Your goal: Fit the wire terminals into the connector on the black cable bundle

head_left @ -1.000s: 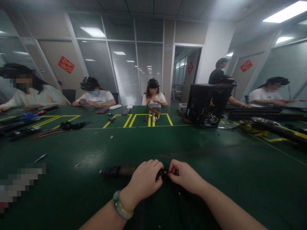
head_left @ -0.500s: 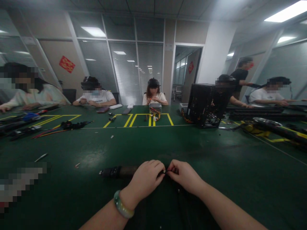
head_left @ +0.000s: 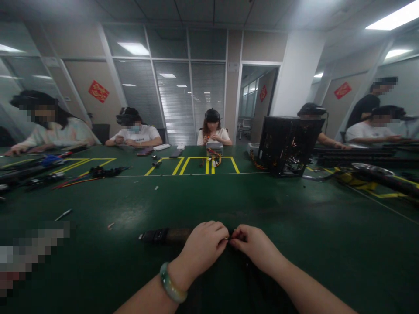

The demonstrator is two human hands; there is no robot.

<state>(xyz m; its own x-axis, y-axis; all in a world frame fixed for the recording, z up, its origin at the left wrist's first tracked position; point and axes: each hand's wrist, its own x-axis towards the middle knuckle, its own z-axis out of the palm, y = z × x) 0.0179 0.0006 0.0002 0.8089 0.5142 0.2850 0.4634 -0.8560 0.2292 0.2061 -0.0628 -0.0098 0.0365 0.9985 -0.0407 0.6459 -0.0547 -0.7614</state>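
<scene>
A dark cylindrical tool lies along the green table, its narrow bright tip pointing left. My left hand, with a green bangle on its wrist, is closed around the tool's right part and hides much of it. Close beside those fingertips, my right hand is closed in a pinch at the tool's right end. A small shiny bit shows between the two hands; its kind is too small to tell. What the right fingers grip is hidden. Dark, cable-like shapes below are hard to make out.
A thin pale tool and a small scrap lie left. Farther off stand a black computer case and a power supply with coloured wires. Cable bundles lie far left. Several people sit around the table.
The view has shifted slightly, so most things sit a little farther right. Both hands keep nearly the same hold at the tool's end. A standing person at the far right has moved right.
</scene>
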